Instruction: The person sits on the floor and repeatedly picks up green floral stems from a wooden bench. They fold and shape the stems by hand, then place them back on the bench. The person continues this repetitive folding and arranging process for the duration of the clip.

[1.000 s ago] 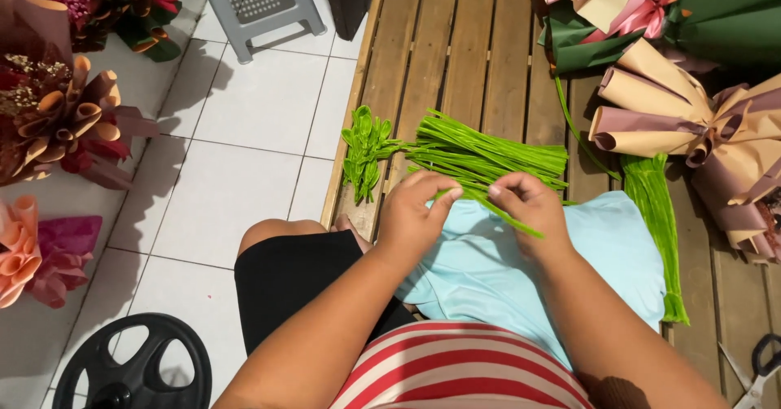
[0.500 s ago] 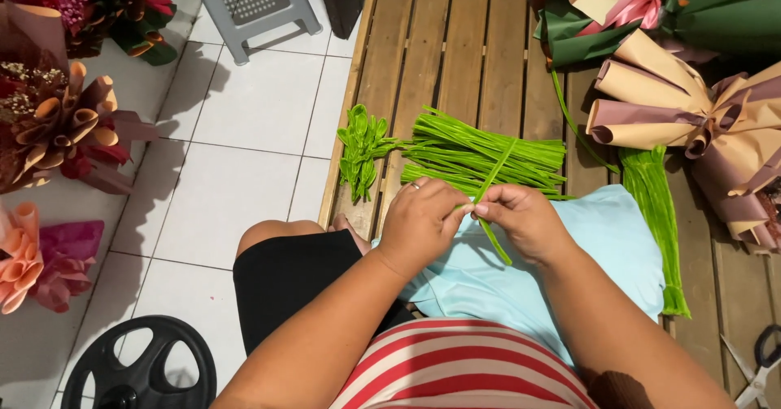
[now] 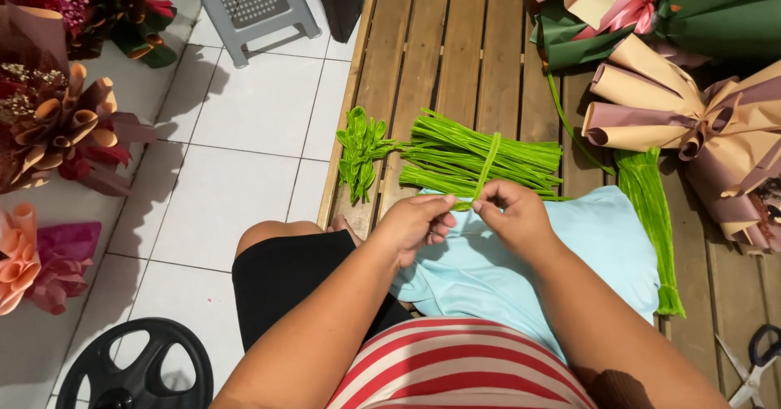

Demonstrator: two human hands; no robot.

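The left hand [image 3: 419,224] and the right hand [image 3: 506,214] are meeting at the near edge of a bundle of green stems [image 3: 480,158], which is lying crosswise on the slatted wooden table [image 3: 455,43]. Both hands are pinching closed on a single green strand [image 3: 486,165] that is running up and over the middle of the bundle; the fingertips of the 2 hands are almost touching each other where they are gripping its lower end. The bundle is resting just beyond a pale blue cloth [image 3: 602,246] that is covering the person's lap and the table edge.

A small cluster of green leaves [image 3: 358,153] is lying on the table just left of the bundle, touching its stem ends. A second sheaf of green stems [image 3: 651,214] is lying lengthwise to the right, along the edge of the blue cloth. Wrapped bouquets in beige and mauve paper [image 3: 691,124] are sitting at the far right of the table, with green and pink wrapped ones [image 3: 618,10] behind them. A pair of scissors [image 3: 757,364] is showing at the lower right corner.

On the tiled floor [image 3: 236,116] to the left, a grey plastic stool [image 3: 252,6] is standing, more paper-wrapped bouquets [image 3: 57,124] are sitting along the left edge, and a black round object [image 3: 138,372] is lying at the bottom.
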